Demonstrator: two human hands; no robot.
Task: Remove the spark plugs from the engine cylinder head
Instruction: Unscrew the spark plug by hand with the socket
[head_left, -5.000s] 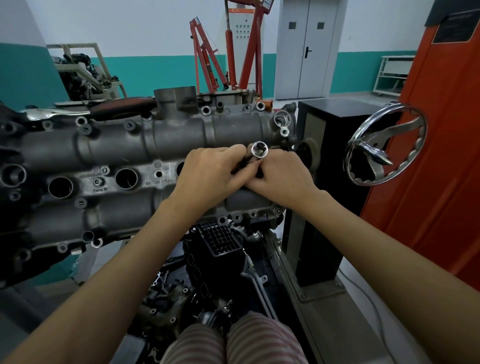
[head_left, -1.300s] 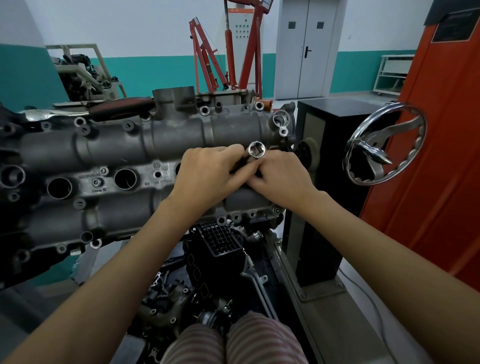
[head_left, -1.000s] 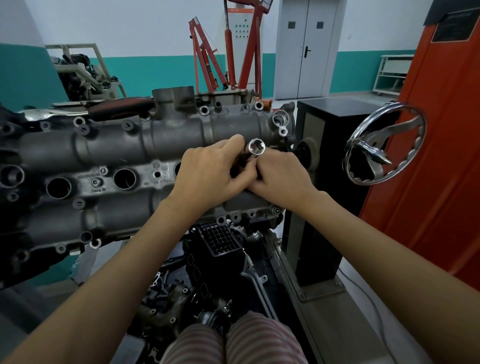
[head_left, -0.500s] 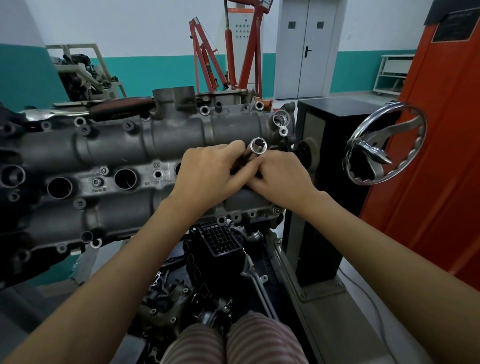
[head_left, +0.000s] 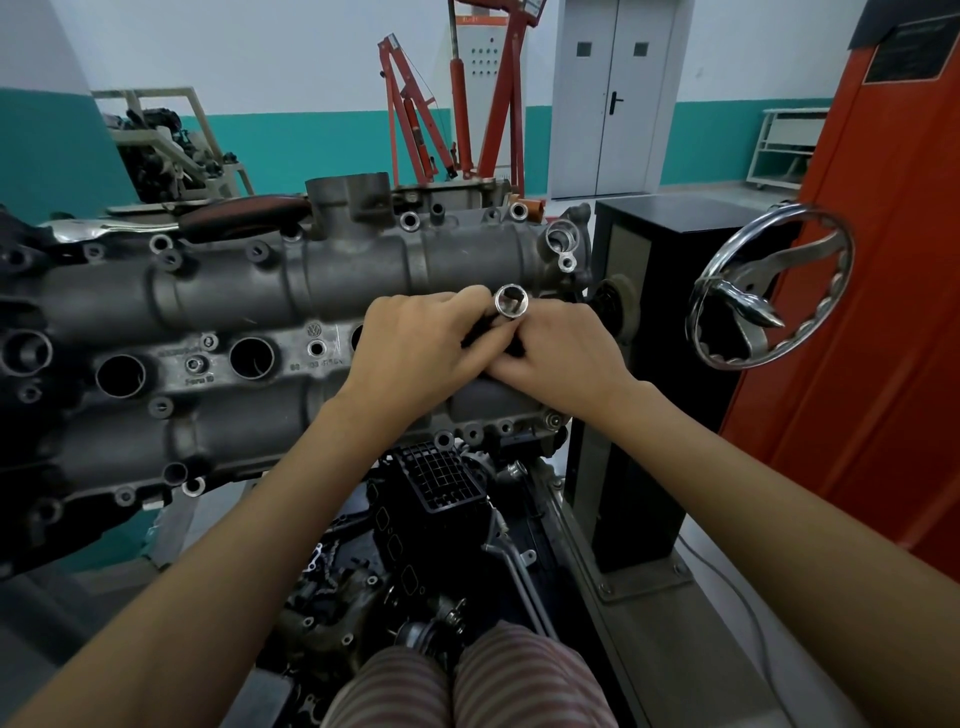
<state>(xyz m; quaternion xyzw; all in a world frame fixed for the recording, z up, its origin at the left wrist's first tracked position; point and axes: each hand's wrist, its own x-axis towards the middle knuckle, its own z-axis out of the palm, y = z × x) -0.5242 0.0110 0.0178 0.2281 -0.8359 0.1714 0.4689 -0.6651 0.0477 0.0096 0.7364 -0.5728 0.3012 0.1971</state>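
While both hands grip the shiny steel socket tool (head_left: 511, 301) together | left hand (head_left: 415, 353), right hand (head_left: 561, 358) pinching it over the grey aluminium cylinder head (head_left: 234, 291) | open plug wells (head_left: 251, 356) beside left hand look empty; this one seems unfinished.

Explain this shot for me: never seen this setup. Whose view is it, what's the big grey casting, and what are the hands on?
There is one picture, taken from a camera worn on the person's head, looking forward and down, so the two bare arms entering from the bottom are their own. The big grey casting is the engine cylinder head, mounted on a stand beside a chrome handwheel. The round dark openings along its middle are the spark plug wells. The left hand and right hand meet at the head's right end, fingers curled round a spark plug socket whose open chrome end points toward the camera. Its lower part is hidden by the fingers, so no spark plug is visible. A red engine hoist stands behind.
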